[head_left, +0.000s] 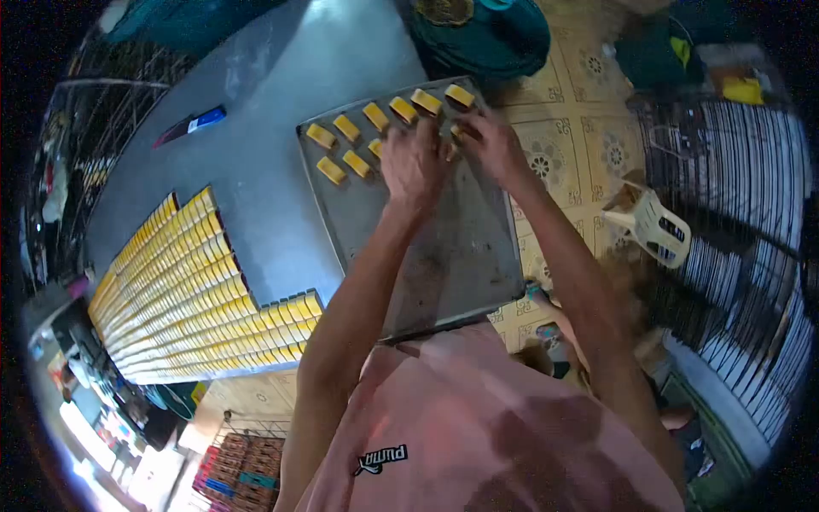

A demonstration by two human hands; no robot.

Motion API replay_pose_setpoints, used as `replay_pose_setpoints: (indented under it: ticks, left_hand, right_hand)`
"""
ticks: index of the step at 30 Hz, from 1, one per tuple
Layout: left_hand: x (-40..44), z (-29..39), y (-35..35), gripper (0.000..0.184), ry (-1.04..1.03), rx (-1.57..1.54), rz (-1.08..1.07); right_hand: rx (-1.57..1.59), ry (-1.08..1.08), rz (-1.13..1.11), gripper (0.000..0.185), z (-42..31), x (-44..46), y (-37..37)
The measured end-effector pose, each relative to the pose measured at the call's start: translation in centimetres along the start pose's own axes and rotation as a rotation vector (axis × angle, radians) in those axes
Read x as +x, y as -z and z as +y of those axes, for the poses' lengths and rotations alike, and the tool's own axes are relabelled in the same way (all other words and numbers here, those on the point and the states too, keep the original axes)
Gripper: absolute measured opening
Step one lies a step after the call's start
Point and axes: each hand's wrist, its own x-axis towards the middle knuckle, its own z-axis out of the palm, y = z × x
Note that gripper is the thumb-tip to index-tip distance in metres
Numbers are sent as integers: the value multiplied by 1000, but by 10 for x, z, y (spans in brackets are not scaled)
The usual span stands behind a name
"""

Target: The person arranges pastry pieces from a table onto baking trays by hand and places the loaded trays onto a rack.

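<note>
A dark metal baking tray (465,256) lies in front of me, with small yellow rectangular cake pieces (331,171) set in slanting rows at its far end. My left hand (414,166) is over the second row, its fingers bent down and closed; they hide what they hold, if anything. Beside it, my right hand (493,147) pinches a yellow cake piece (458,132) near the tray's right edge. The two hands almost touch. Some pieces are partly covered by the left hand.
The tray rests on a grey metal table (264,162). Left of it stands a large block of packed yellow cake pieces (188,290). Farther off lies a knife-like tool with a blue end (205,119). A green round tub (486,38), a cream plastic chair (653,224) and wire racks (725,154) are rightward.
</note>
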Motion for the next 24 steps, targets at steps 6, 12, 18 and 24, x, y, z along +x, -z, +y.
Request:
replay_pose_setpoints:
  ticks: [6,12,18,24]
  left_hand:
    - [-60,-29,58,29,150,-236,106]
    - [-219,-125,129,17,428,-400,-21]
    - [-284,-213,234,19,595,6,-324]
    - [-286,-245,240,17,355,-73,-398]
  right_hand:
    - [122,-205,207,33,-29,-65,-24]
    - [320,-196,-211,24,-130,-137,-98]
    - [330,87,-358,25,-237,-126,-214]
    - [-216,325,-391,21,-285,-118,-290]
